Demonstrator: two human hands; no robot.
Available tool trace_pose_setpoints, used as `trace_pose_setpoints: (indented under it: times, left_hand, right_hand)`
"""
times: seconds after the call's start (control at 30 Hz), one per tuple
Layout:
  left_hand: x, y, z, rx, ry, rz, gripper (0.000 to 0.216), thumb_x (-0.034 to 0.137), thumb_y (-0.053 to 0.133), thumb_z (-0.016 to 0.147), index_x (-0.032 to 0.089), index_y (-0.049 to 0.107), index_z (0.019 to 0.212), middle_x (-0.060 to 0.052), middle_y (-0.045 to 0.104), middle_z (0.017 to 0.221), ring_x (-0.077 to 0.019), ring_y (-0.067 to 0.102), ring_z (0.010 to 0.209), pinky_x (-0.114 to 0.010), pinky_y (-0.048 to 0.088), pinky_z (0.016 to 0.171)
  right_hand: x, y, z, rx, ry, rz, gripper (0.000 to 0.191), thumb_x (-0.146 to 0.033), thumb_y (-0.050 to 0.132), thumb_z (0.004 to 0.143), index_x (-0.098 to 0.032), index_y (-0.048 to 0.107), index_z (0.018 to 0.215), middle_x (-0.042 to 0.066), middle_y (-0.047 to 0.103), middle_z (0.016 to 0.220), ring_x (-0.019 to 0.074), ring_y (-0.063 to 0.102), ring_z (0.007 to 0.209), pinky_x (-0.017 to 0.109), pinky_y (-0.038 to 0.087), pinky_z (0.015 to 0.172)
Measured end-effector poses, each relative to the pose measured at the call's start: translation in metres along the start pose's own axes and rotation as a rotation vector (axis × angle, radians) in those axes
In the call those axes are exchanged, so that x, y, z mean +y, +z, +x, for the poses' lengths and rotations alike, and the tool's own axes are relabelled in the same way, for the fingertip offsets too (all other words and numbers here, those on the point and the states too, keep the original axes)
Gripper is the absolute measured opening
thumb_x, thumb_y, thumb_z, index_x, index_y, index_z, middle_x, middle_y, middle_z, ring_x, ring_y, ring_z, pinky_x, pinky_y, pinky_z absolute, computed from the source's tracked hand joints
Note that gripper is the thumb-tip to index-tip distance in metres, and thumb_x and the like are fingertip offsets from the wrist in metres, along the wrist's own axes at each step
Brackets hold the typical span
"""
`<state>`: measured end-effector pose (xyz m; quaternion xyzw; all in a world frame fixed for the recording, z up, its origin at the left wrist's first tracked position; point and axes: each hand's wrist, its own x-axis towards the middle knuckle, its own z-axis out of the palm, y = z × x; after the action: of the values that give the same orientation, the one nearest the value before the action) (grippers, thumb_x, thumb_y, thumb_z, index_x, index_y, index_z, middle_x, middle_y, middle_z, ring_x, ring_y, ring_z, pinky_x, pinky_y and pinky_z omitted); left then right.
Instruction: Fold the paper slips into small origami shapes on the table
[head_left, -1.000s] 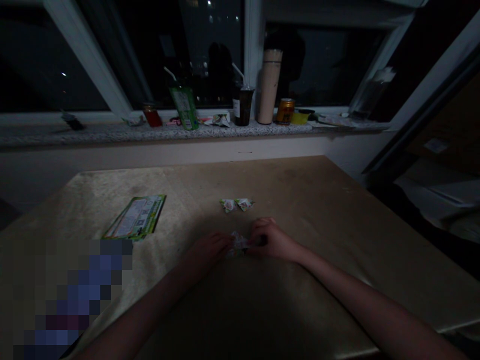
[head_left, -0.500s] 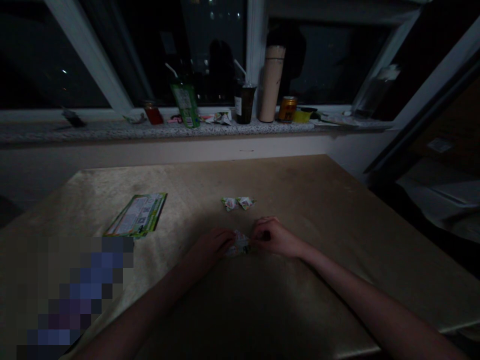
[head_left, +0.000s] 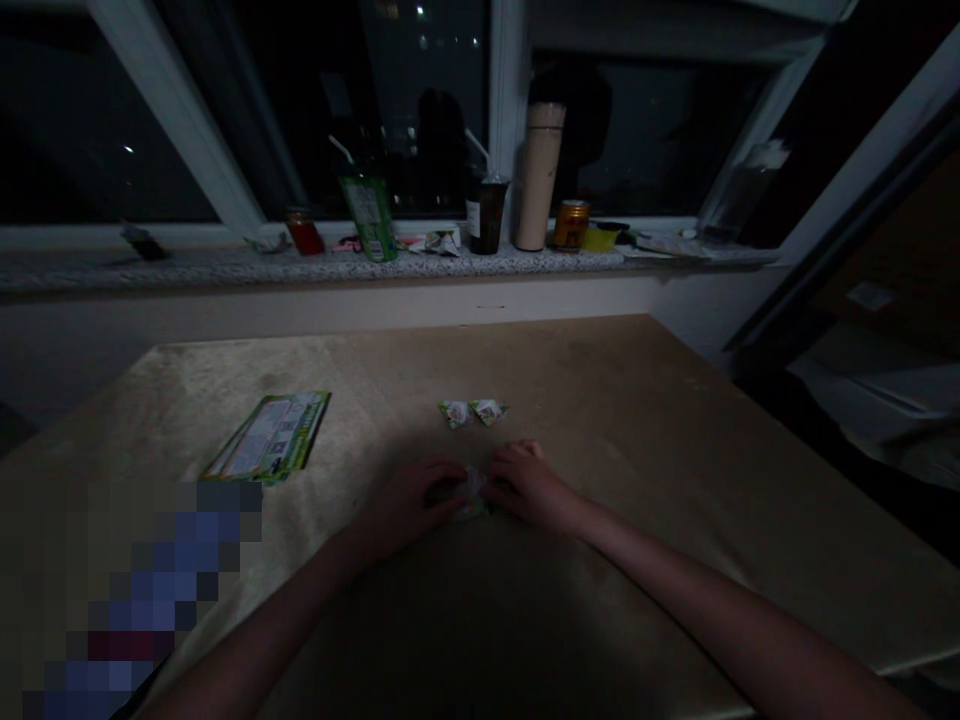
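A small folded piece of printed paper, whitish and green, lies on the table between my two hands. My left hand has thumb and fingers curled onto its left edge. At the right edge, the fingers of my right hand are pressed onto it, covering part of it. Just beyond my hands sit two folded paper triangles, the left triangle and the right triangle, side by side. To the left lies a stack of printed green-and-white leaflets.
A gold-brown cloth covers the table. On the window sill stand a green cup, a dark cup, a tall thermos, an orange can and a red jar. A blurred-out patch fills the lower left.
My right hand has moved left and closed over the paper's right edge. My left thumb and fingers have spread around its left side. The view has shifted slightly.
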<state>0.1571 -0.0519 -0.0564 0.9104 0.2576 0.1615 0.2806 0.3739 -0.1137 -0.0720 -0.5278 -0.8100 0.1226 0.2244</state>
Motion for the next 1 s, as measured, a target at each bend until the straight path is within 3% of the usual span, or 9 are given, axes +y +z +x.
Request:
trace_pose_setpoints:
  times: [0.27, 0.43, 0.57, 0.67, 0.77, 0.87, 1.0]
  left_hand:
    - [-0.01, 0.004, 0.002, -0.004, -0.041, -0.106, 0.022, 0.027, 0.061, 0.086, 0.023, 0.061, 0.108, -0.002, 0.066, 0.108, -0.0199, 0.061, 0.099, -0.035, 0.047, 0.089]
    - [-0.01, 0.004, 0.003, -0.024, -0.012, -0.118, 0.02, 0.027, 0.06, 0.087, 0.024, 0.062, 0.107, -0.003, 0.064, 0.111, -0.0202, 0.06, 0.102, -0.035, 0.045, 0.092]
    - [-0.007, 0.003, 0.002, -0.047, -0.003, -0.113, 0.019, 0.026, 0.056, 0.09, 0.025, 0.062, 0.108, -0.003, 0.062, 0.114, -0.0199, 0.058, 0.104, -0.036, 0.044, 0.092]
    - [-0.003, 0.003, 0.002, -0.043, -0.007, -0.067, 0.02, 0.026, 0.055, 0.091, 0.024, 0.061, 0.11, -0.003, 0.062, 0.112, -0.0194, 0.059, 0.102, -0.034, 0.045, 0.09]
    - [0.0, 0.003, 0.003, -0.037, -0.006, -0.035, 0.022, 0.026, 0.055, 0.091, 0.023, 0.058, 0.113, -0.004, 0.062, 0.112, -0.019, 0.059, 0.101, -0.033, 0.046, 0.088]
    - [-0.001, 0.004, 0.003, -0.03, 0.009, -0.016, 0.023, 0.025, 0.055, 0.091, 0.022, 0.057, 0.114, -0.004, 0.061, 0.111, -0.0185, 0.059, 0.101, -0.032, 0.046, 0.088]
    - [-0.001, 0.008, -0.001, 0.008, 0.066, 0.084, 0.026, 0.023, 0.056, 0.092, 0.022, 0.055, 0.118, -0.005, 0.058, 0.117, -0.0178, 0.056, 0.106, -0.03, 0.045, 0.091]
  right_hand:
    - [-0.001, 0.002, 0.002, 0.063, 0.107, 0.097, 0.012, -0.028, 0.07, 0.079, -0.018, 0.063, 0.081, 0.001, 0.062, 0.077, 0.0174, 0.054, 0.08, 0.032, 0.029, 0.078]
    - [0.004, 0.002, 0.002, 0.059, 0.142, 0.158, 0.021, -0.025, 0.072, 0.076, -0.021, 0.065, 0.096, 0.0, 0.063, 0.08, 0.0168, 0.056, 0.081, 0.031, 0.031, 0.079]
    - [0.007, -0.006, -0.002, 0.046, 0.005, 0.131, 0.019, -0.023, 0.067, 0.082, -0.021, 0.066, 0.101, 0.003, 0.064, 0.09, 0.0175, 0.056, 0.089, 0.032, 0.034, 0.082]
    - [0.004, -0.01, -0.009, 0.068, -0.202, -0.07, 0.018, -0.024, 0.058, 0.089, -0.023, 0.066, 0.105, 0.006, 0.063, 0.1, 0.0206, 0.052, 0.098, 0.035, 0.034, 0.087]
    - [-0.002, -0.011, -0.016, -0.009, -0.407, -0.285, 0.025, -0.018, 0.048, 0.093, -0.024, 0.063, 0.112, 0.005, 0.064, 0.107, 0.0207, 0.05, 0.101, 0.038, 0.031, 0.094]
    - [-0.008, -0.013, -0.018, -0.055, -0.432, -0.329, 0.027, -0.016, 0.049, 0.089, -0.019, 0.061, 0.114, 0.006, 0.064, 0.112, 0.0215, 0.049, 0.105, 0.039, 0.029, 0.1]
    - [-0.011, -0.015, -0.017, -0.037, -0.388, -0.201, 0.031, -0.022, 0.054, 0.085, -0.021, 0.062, 0.115, 0.007, 0.059, 0.12, 0.0231, 0.045, 0.114, 0.039, 0.032, 0.1]
